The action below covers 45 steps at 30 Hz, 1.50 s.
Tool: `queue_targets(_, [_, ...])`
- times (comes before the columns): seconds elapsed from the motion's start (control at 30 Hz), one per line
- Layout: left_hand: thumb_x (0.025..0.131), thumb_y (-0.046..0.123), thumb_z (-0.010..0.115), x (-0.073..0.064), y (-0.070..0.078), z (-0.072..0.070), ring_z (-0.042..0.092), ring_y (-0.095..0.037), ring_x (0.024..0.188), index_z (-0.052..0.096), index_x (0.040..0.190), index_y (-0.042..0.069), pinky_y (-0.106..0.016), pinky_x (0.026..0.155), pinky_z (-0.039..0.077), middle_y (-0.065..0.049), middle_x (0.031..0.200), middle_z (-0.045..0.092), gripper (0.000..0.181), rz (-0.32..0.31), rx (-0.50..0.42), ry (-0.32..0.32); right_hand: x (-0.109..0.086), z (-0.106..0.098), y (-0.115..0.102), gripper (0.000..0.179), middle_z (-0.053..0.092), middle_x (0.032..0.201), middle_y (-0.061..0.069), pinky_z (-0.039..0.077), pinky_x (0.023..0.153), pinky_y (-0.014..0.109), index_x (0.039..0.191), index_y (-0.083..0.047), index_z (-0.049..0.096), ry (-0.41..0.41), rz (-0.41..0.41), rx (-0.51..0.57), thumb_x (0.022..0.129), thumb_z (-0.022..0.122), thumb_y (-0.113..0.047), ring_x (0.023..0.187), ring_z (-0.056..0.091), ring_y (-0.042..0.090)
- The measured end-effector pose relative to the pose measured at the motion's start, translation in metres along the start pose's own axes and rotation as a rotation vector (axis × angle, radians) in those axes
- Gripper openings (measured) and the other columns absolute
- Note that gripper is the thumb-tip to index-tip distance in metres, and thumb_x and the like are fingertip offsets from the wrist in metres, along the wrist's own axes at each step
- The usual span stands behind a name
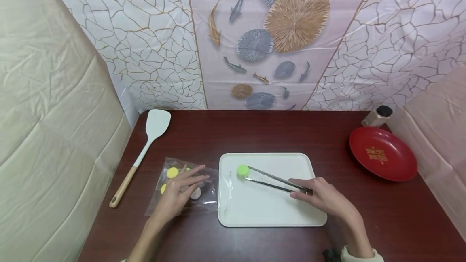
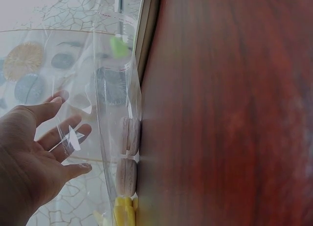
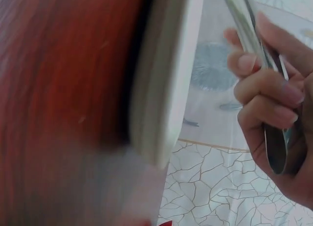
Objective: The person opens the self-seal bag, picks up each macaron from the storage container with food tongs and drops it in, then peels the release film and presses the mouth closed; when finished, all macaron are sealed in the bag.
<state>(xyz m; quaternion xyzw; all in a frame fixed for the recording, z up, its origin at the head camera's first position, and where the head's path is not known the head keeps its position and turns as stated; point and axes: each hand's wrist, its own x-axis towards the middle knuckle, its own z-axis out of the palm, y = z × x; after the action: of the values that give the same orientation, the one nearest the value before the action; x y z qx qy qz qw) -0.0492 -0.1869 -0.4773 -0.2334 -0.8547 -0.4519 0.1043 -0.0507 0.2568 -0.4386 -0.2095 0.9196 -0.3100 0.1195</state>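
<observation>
My right hand [image 1: 327,197] grips metal tongs [image 1: 271,176] near their rear end. Their tips hold a bright green macaron [image 1: 243,171] over the left part of a white tray [image 1: 269,215]. At the left, a clear plastic bag [image 1: 209,205] lies with its open end overlapping the tray's edge. Inside it are yellow macarons [image 1: 172,172], a whitish macaron [image 1: 195,193] and a partly covered green one. My left hand [image 1: 177,193] is over the bag, fingers spread and relaxed against the raised film [image 2: 105,103]. The right wrist view shows fingers curled round the tongs [image 3: 276,147].
A white spatula [image 1: 158,122] with a wooden handle lies on the left of the dark red table [image 1: 269,130]. At the right sit a red plate [image 1: 397,157] and a small jar with a black lid [image 1: 384,111]. Patterned cloth hangs behind the table.
</observation>
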Motion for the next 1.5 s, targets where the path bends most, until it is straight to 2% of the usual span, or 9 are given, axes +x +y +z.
queue_targets(0.13, [0.093, -0.010, 0.079, -0.001, -0.002, 0.001, 0.074, -0.039, 0.127, 0.084, 0.120, 0.005, -0.070, 0.126, 0.034, -0.020, 0.142, 0.073, 0.031, 0.011, 0.001, 0.009, 0.000, -0.003, -0.009, 0.047, 0.046, 0.070, -0.021, 0.042, 0.060, 0.019, 0.138, -0.001, 0.074, -0.080, -0.129, 0.112, 0.102, 0.080, -0.030, 0.069, 0.044, -0.004])
queue_targets(0.3, [0.093, -0.011, 0.078, -0.002, -0.004, 0.002, 0.076, -0.040, 0.123, 0.085, 0.120, 0.007, -0.067, 0.127, 0.035, -0.019, 0.141, 0.074, 0.033, 0.034, 0.000, 0.026, 0.013, 0.006, -0.028, 0.044, 0.045, 0.070, -0.021, 0.039, 0.057, 0.016, 0.137, -0.002, 0.076, -0.174, -0.202, 0.123, 0.103, 0.079, -0.030, 0.064, 0.038, -0.006])
queue_targets(0.57, [0.095, -0.008, 0.078, -0.002, -0.005, 0.001, 0.074, -0.040, 0.126, 0.085, 0.120, 0.008, -0.070, 0.125, 0.035, -0.020, 0.141, 0.074, 0.030, 0.035, 0.002, 0.024, 0.049, 0.037, -0.054, 0.042, 0.060, 0.076, -0.016, 0.038, 0.059, 0.020, 0.134, -0.007, 0.078, -0.114, -0.219, 0.018, 0.104, 0.077, -0.036, 0.069, 0.044, -0.003])
queue_targets(0.87, [0.095, -0.009, 0.078, -0.001, -0.005, 0.001, 0.075, -0.041, 0.124, 0.084, 0.119, 0.004, -0.070, 0.126, 0.035, -0.020, 0.141, 0.074, 0.028, 0.052, -0.002, 0.024, 0.098, 0.115, 0.009, 0.055, 0.043, 0.064, -0.022, 0.032, 0.049, 0.021, 0.138, -0.025, 0.078, 0.020, -0.237, -0.076, 0.104, 0.064, -0.067, 0.062, 0.036, -0.004])
queue_targets(1.0, [0.095, -0.008, 0.077, -0.002, -0.006, 0.002, 0.076, -0.042, 0.122, 0.084, 0.119, 0.005, -0.073, 0.124, 0.035, -0.018, 0.141, 0.074, 0.028, 0.047, 0.001, 0.025, 0.104, 0.122, 0.009, 0.055, 0.049, 0.065, -0.022, 0.034, 0.050, 0.021, 0.138, -0.024, 0.078, 0.017, -0.219, -0.090, 0.104, 0.066, -0.065, 0.061, 0.039, -0.003])
queue_targets(1.1, [0.094, -0.011, 0.078, -0.002, -0.006, 0.002, 0.076, -0.043, 0.120, 0.084, 0.118, 0.004, -0.073, 0.124, 0.035, -0.019, 0.140, 0.074, 0.029, 0.045, -0.005, 0.029, 0.096, 0.106, -0.011, 0.051, 0.053, 0.068, -0.019, 0.034, 0.051, 0.021, 0.136, -0.014, 0.078, 0.006, -0.243, -0.037, 0.105, 0.072, -0.054, 0.062, 0.040, -0.001])
queue_targets(1.27, [0.092, -0.013, 0.078, 0.000, -0.005, 0.004, 0.078, -0.044, 0.116, 0.085, 0.115, 0.002, -0.072, 0.123, 0.035, -0.021, 0.137, 0.075, 0.028, 0.061, 0.000, 0.027, 0.056, 0.051, -0.045, 0.043, 0.052, 0.069, -0.016, 0.040, 0.057, 0.020, 0.133, -0.003, 0.077, -0.045, -0.198, 0.060, 0.102, 0.080, -0.033, 0.064, 0.041, -0.003])
queue_targets(1.4, [0.095, -0.010, 0.077, 0.001, -0.004, 0.004, 0.077, -0.041, 0.120, 0.084, 0.118, 0.002, -0.075, 0.125, 0.032, -0.021, 0.139, 0.075, 0.027, 0.032, 0.000, -0.014, 0.006, 0.010, -0.034, 0.046, 0.060, 0.077, -0.017, 0.045, 0.059, 0.020, 0.138, -0.001, 0.074, -0.094, -0.088, 0.128, 0.102, 0.081, -0.029, 0.069, 0.048, -0.004])
queue_targets(1.5, [0.097, -0.006, 0.077, 0.003, -0.003, 0.002, 0.075, -0.039, 0.125, 0.083, 0.121, 0.002, -0.076, 0.126, 0.030, -0.020, 0.141, 0.074, 0.026, -0.001, 0.010, -0.064, -0.034, -0.008, -0.008, 0.046, 0.068, 0.087, -0.014, 0.049, 0.062, 0.021, 0.139, -0.002, 0.072, -0.010, 0.034, 0.105, 0.101, 0.081, -0.027, 0.075, 0.055, -0.003])
